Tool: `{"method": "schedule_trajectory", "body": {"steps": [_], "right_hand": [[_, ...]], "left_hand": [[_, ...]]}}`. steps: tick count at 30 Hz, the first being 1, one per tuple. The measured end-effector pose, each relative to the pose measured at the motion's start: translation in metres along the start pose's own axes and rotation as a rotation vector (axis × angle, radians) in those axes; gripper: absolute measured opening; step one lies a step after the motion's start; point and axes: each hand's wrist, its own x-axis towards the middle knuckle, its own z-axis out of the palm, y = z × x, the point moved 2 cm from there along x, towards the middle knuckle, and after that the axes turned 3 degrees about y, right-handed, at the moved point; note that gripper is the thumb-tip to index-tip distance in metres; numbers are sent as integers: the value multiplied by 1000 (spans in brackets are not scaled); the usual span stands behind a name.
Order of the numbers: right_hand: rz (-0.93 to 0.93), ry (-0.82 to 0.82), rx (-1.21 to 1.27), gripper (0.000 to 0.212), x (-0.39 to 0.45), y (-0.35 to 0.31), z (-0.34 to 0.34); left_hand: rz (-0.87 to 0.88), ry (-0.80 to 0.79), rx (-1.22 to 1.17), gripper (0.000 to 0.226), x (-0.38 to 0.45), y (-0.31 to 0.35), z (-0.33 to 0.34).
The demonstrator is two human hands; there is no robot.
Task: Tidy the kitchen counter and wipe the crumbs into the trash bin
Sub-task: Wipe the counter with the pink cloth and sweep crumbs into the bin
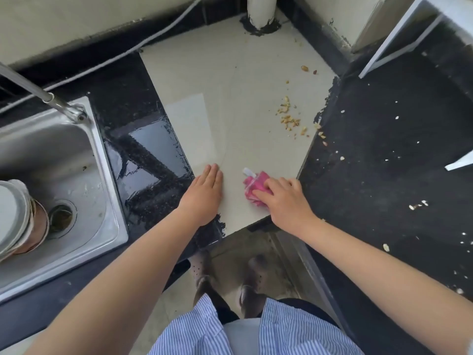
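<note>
At lower centre, the left hand (204, 194) lies flat, fingers straight, on the pale tiled counter (217, 98). Beside it the right hand (286, 201) grips a pink crumpled cloth (252, 185). Scattered tan crumbs (288, 116) lie upper right.

Sink (58, 160) left, crumbs (289, 119) far right

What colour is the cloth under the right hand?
Bright pink cloth, with a small white tag at its far end; the right hand grips it. Seen in the head view.

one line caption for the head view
Right hand grips a pink cloth on the cream counter tile; left hand rests flat.
</note>
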Motion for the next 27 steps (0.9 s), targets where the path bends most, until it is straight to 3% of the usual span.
{"method": "schedule_trajectory", "body": {"steps": [5,8,14,20,23,27], "right_hand": [[346,-86,-64,35,24,63,-21],[425,10,18,32,30,60,-32],[57,140,109,17,17,-37,-15],[-83,-16,77,29,8,-41,17],[83,-58,42,26,30,0,7],[426,71,-8,32,61,61,-18]], "left_hand": [[0,1,-22,54,1,0,-1],[17,-9,-41,55,2,-2,-3],[94,-37,-163,53,3,-20,-16],[14,151,-275,53,10,-33,-7],[3,198,-294,53,15,-38,-8],[-14,223,-281,54,24,-50,-13]]}}
